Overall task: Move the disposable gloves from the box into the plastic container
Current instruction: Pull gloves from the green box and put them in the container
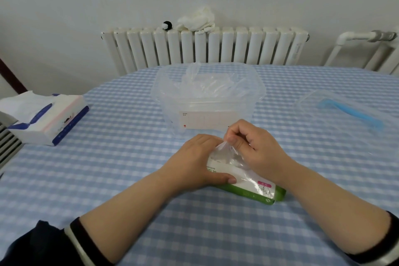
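Now mid-pull: right hand (257, 147) pinching a clear glove (226, 154) half out of the box (248, 185), left hand (200, 162) pressed flat on the box, thumb along its near edge. Box on tabletop (129, 168) just in front of the container (207, 97); some gloves (207, 84) already inside. Best to keep the box pinned, pull up slowly, lift clear, then carry forward over the rim. Box opening hidden under hands. Count of gloves left: cannot tell. Clear lid (345, 108) at right hard to make out.
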The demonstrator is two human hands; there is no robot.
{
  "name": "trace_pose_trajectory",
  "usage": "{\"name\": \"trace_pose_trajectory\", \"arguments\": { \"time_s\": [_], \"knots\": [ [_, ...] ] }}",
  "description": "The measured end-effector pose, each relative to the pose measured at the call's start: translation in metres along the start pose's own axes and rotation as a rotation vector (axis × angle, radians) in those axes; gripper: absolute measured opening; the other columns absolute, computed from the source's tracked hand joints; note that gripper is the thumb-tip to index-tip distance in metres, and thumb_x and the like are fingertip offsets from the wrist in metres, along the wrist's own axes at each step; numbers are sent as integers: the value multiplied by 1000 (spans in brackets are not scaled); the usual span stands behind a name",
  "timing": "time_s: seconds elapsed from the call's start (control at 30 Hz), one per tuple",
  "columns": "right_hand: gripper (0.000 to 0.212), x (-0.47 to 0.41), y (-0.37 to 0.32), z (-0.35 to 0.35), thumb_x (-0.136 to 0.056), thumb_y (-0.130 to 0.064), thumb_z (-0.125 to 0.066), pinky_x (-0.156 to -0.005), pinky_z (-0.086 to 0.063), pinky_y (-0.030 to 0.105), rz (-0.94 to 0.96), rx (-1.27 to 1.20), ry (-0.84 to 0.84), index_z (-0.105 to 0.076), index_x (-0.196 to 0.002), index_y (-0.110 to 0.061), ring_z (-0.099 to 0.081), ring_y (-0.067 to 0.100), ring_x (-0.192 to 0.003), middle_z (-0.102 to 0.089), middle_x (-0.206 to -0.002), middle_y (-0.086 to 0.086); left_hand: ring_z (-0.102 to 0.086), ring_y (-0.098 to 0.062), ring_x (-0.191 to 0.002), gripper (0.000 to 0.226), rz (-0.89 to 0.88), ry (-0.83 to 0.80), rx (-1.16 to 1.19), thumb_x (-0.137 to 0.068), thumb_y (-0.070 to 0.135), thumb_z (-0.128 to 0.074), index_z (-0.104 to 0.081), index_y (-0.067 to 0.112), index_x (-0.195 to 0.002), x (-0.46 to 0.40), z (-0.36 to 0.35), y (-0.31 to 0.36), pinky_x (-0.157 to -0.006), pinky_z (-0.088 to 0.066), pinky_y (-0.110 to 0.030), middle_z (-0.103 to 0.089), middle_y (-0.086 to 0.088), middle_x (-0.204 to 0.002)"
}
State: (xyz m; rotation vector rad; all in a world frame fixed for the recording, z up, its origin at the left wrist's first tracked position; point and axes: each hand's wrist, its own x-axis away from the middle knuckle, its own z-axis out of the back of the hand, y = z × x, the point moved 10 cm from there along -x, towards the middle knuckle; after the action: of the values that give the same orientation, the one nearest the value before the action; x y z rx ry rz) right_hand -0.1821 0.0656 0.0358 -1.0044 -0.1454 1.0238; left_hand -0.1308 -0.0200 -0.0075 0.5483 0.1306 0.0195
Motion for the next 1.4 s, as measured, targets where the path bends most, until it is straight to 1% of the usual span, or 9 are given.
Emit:
{"name": "trace_pose_trajectory", "arguments": {
  "time_s": [0.17, 0.27, 0.3, 0.43, 0.5, 0.8, 1.07, 1.17, 1.4],
  "knots": [
    [15, -10, 2, 9, -96, -28, -53, -72, -49, 19, -88, -198, -8, -58, -85, -19, -60, 5, -73, -69, -80, -8, -40, 1, -111, 68, 33, -12, 41, -69, 58, -79, -53, 32, -127, -1, -2, -6, -96, -34, -19, -50, 19, -118],
    [43, -11, 10, -1, -78, -68, -58, -83, -50, 19, -155, -71, -206, -59, -102, -32, -61, 0, -92, -67, -101, -17, -43, -2, -112, 69, 30, -4, 43, -68, 60, -79, -54, 32, -126, -1, -4, -7, -99, -36, -23, -54, 17, -121],
    [48, -7, 17, -9, -71, -71, -63, -87, -49, 21, -188, 33, -287, -58, -107, -38, -58, -2, -97, -63, -107, -20, -43, -2, -112, 69, 29, -4, 46, -68, 60, -78, -54, 32, -126, -1, -4, -7, -99, -37, -25, -55, 16, -120],
    [8, -7, 12, -3, -87, -35, -69, -85, -49, 32, -119, 140, -114, -73, -92, -30, -62, 2, -90, -68, -93, -16, -44, -1, -111, 65, 36, 2, 67, -69, 59, -78, -56, 31, -123, -1, -4, -7, -98, -38, -25, -55, 17, -118],
    [12, -5, 6, 0, -91, -28, -66, -78, -51, 27, -100, 87, -73, -74, -83, -32, -64, 2, -81, -70, -83, -19, -44, -1, -110, 65, 38, 8, 55, -69, 58, -79, -56, 29, -122, -1, -2, -6, -98, -37, -24, -55, 16, -117],
    [17, -3, -5, 8, -90, -29, -64, -69, -51, 21, -71, 32, -32, -69, -76, -38, -65, 4, -74, -70, -77, -16, -44, -3, -103, 69, 26, 5, -30, -65, 66, -76, -55, 28, -118, -1, -1, -3, -94, -38, -25, -54, 16, -112],
    [18, -3, -1, 11, -87, -22, -66, -66, -47, 11, -122, -150, -34, -70, -72, -30, -63, 0, -64, -70, -69, -7, -44, -4, -107, 70, 26, -7, -46, -65, 65, -77, -55, 27, -120, 0, 0, -3, -94, -37, -23, -54, 14, -116],
    [13, -3, -4, 10, -82, -34, -63, -66, -47, 10, -112, -152, -68, -69, -72, -31, -64, 0, -65, -70, -68, -11, -43, -3, -106, 69, 32, -25, -48, -66, 68, -75, -53, 31, -120, 0, -1, -3, -93, -38, -22, -53, 16, -116],
    [23, -4, 13, 9, -81, -43, -57, -74, -54, 26, -194, -216, -37, -70, -77, -24, -69, 10, -75, -72, -80, -3, -35, 1, -123, 94, -6, -150, 16, -59, 65, -81, -40, 36, -139, 5, -9, -10, -105, -29, -20, -43, 22, -132]
  ]
}}
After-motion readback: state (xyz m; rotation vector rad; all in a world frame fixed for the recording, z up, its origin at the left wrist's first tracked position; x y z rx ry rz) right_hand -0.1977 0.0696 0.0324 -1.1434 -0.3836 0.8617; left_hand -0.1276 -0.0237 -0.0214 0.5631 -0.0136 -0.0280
